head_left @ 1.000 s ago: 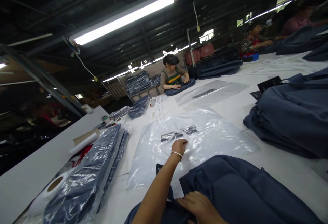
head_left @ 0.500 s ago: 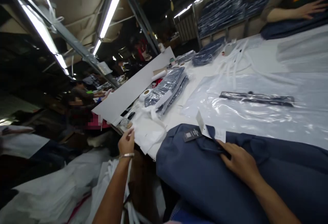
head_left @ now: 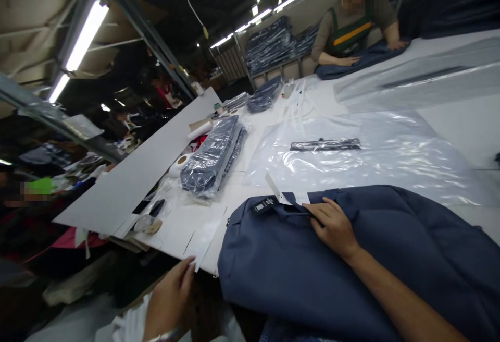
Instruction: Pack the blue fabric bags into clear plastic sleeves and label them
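A navy-blue fabric bag [head_left: 297, 258] lies at the front edge of the table, partly overhanging it. My right hand [head_left: 336, 230] is closed on the bag's handle [head_left: 299, 209], its fingers curled around the end. Beside those fingers a black hang tag [head_left: 264, 205] rests on the bag, and a white tag [head_left: 276, 190] sticks up. At lower left, my left hand [head_left: 170, 292] pinches the corner of a thin white sheet [head_left: 206, 244] at the table's edge. The sheet is blurred, so its kind is unclear.
Plastic-wrapped blue bags [head_left: 213, 157] stand stacked beyond my left hand, near a white roll [head_left: 180, 165]. A large clear plastic bag [head_left: 375, 159] lies behind the navy bag. Across the white table [head_left: 480, 118], a co-worker [head_left: 351, 24] presses on dark fabric. A long white board [head_left: 136, 170] stands at left.
The view has swung right, bringing the co-worker fully into sight. My left hand has drawn nearer to me, with the white sheet at its fingertips. My right hand stays on the bag's handle.
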